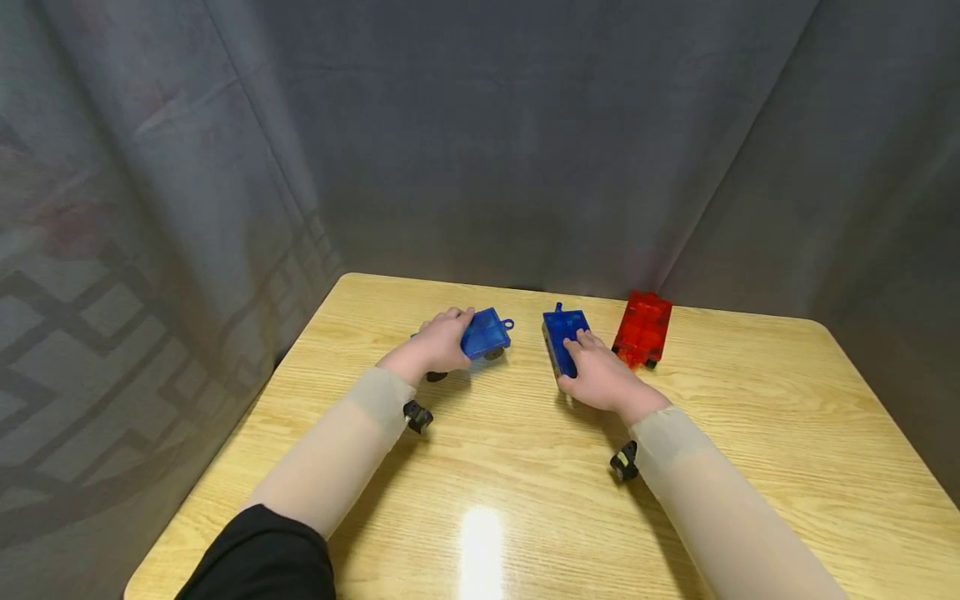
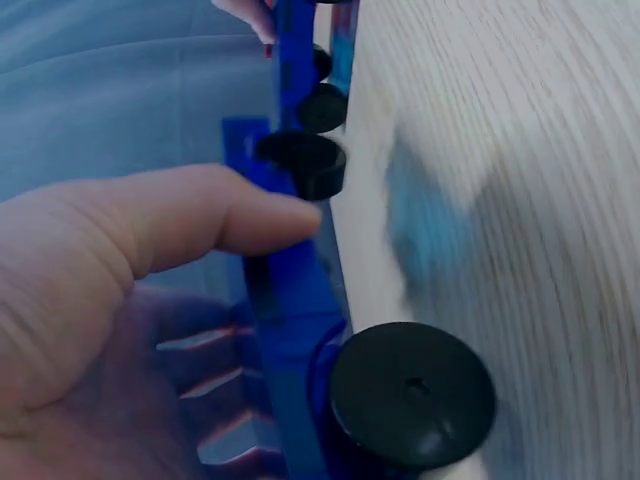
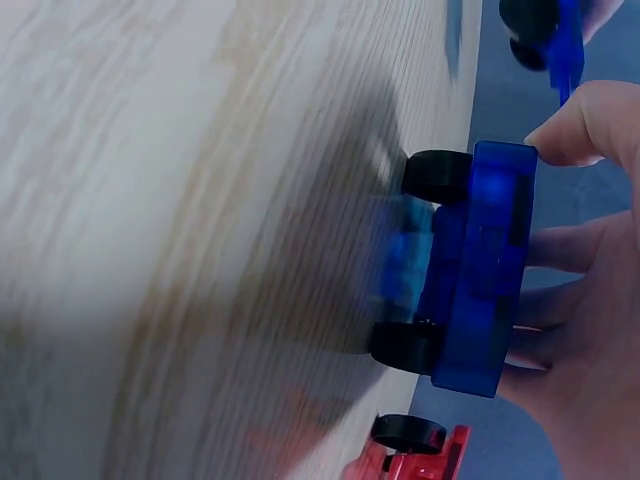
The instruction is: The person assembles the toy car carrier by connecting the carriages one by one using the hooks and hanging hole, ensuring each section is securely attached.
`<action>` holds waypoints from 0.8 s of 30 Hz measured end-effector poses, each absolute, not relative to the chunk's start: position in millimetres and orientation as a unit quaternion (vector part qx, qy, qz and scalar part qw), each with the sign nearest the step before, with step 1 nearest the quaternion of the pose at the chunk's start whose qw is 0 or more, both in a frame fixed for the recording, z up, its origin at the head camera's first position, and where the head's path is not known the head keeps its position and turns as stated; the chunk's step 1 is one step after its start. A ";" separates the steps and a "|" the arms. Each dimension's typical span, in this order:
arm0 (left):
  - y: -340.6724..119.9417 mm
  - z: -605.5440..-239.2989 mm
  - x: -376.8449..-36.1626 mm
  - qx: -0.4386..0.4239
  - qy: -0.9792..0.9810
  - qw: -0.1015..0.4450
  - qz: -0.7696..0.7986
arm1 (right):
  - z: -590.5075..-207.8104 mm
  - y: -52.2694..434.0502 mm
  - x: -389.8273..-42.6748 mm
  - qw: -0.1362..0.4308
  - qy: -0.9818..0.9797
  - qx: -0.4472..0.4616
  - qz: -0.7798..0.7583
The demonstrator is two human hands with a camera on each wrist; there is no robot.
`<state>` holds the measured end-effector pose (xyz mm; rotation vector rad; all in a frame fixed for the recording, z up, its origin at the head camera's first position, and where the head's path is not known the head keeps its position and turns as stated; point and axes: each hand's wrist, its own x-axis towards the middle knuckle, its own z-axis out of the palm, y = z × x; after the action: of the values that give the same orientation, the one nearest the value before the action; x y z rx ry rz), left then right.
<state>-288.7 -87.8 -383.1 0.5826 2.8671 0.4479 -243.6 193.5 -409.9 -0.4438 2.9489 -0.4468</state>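
Two translucent blue toy wagons with black wheels are under my hands. My left hand (image 1: 444,340) grips the left blue wagon (image 1: 486,332), its thumb along the side and its fingers over the top. This wagon has a ring at its right end, and a black wheel (image 2: 412,394) shows large in the left wrist view. My right hand (image 1: 600,372) holds the other blue wagon (image 1: 564,327) from above, fingertips on its deck and thumb at its near left corner. A small peg stands at that wagon's far end. In the right wrist view its end (image 3: 480,270) and wheels (image 3: 436,176) show.
A red translucent toy wagon (image 1: 643,327) stands just right of the right blue wagon, near the back of the wooden table (image 1: 540,492). Grey curtains (image 1: 480,167) hang behind the table and along its sides.
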 end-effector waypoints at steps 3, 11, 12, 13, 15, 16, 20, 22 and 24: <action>-93.6 -378.6 -280.6 0.223 0.960 0.106 0.136 | -409.6 194.0 -240.6 0.065 0.975 -0.145 -0.154; -114.4 -365.7 -255.4 0.267 0.946 0.146 0.114 | -410.8 192.9 -237.3 0.056 0.972 -0.163 -0.160; -117.1 -365.4 -251.9 0.269 0.945 0.149 0.113 | -411.1 192.7 -237.4 0.054 0.971 -0.166 -0.161; -119.8 -365.7 -248.7 0.272 0.944 0.150 0.112 | -411.2 192.7 -237.5 0.053 0.971 -0.168 -0.161; -125.0 -367.5 -242.7 0.275 0.942 0.157 0.113 | -411.5 192.6 -237.7 0.050 0.970 -0.171 -0.164; -127.4 -369.2 -240.2 0.276 0.941 0.160 0.115 | -411.6 192.5 -237.8 0.048 0.970 -0.172 -0.165; -136.0 -377.0 -233.1 0.285 0.938 0.163 0.113 | -412.9 192.7 -238.1 0.041 0.969 -0.177 -0.168; -139.2 -380.7 -231.3 0.288 0.938 0.162 0.105 | -413.6 193.1 -238.1 0.038 0.968 -0.181 -0.169; -141.6 -383.1 -229.8 0.291 0.937 0.162 0.101 | -413.9 193.6 -237.7 0.039 0.967 -0.181 -0.173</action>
<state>-229.8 -141.6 -383.1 0.8316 2.6754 0.2893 -237.7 193.6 -413.9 -0.5543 2.9656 -0.5294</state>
